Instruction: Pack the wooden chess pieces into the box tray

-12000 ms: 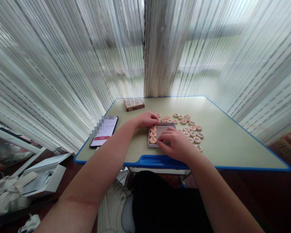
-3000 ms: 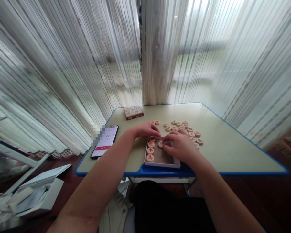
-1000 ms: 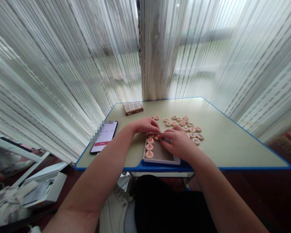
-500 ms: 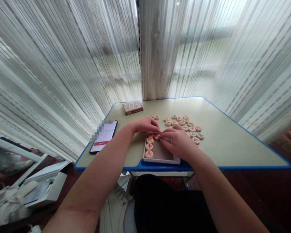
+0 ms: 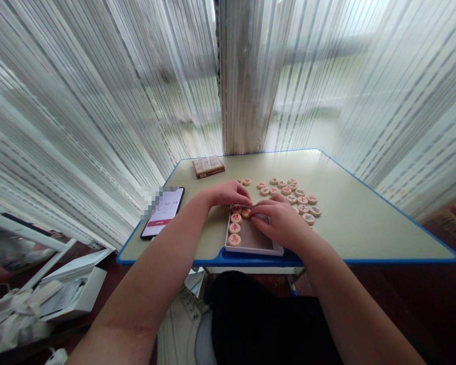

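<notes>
A shallow white box with a grey floor lies at the near edge of the table. Several round wooden chess pieces with red characters sit in a column along its left side. My left hand rests with curled fingers on the box's far left corner. My right hand lies over the box, its fingertips pinched at a piece in the second column near the far wall. Loose pieces lie scattered on the table beyond my right hand.
A phone with a lit screen lies at the table's left edge. A small brown box sits at the far left of the table. Striped curtains hang behind. White boxes and paper lie on the floor at left.
Over the last seconds the box has gained a piece in its second column. My hands have barely moved in the last second; the view has shifted slightly.
</notes>
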Demonstrator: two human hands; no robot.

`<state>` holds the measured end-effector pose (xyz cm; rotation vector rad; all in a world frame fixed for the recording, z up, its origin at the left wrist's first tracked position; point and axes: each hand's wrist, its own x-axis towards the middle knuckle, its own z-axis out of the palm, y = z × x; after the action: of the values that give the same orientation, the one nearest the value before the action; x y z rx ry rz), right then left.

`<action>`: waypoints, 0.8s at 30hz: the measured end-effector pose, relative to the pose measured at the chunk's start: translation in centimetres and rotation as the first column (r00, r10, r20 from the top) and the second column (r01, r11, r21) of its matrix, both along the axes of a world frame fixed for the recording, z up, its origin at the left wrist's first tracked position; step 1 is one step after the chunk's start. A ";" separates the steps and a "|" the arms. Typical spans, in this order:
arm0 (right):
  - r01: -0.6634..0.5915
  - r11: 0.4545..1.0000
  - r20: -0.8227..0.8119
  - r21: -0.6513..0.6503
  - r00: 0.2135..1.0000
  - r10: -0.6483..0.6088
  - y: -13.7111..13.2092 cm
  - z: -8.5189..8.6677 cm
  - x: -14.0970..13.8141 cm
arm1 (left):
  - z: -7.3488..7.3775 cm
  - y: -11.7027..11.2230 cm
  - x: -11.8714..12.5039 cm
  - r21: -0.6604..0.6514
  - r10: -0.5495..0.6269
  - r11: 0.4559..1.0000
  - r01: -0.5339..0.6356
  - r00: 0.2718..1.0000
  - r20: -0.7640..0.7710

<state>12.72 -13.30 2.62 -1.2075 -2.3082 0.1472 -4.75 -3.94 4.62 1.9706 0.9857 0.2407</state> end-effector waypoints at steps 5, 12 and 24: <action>-0.014 0.999 -0.007 0.029 1.000 0.015 0.1 -0.1 0.0 | 0.0 0.0 -0.1 0.013 -0.005 1.000 0.005 1.000 -0.001; 0.143 0.986 -0.132 0.080 0.983 -0.132 0.5 0.4 1.2 | -0.1 0.1 -0.1 0.017 0.017 1.000 -0.016 0.999 -0.028; 0.379 0.922 -0.048 -0.084 0.922 -0.384 0.1 1.7 7.6 | -0.4 -0.1 0.2 -0.029 0.065 0.997 -0.065 0.998 -0.017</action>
<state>20.28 -13.22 4.33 -1.6400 -1.9819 0.1270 -4.58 -4.05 4.20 1.9180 1.0588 0.2457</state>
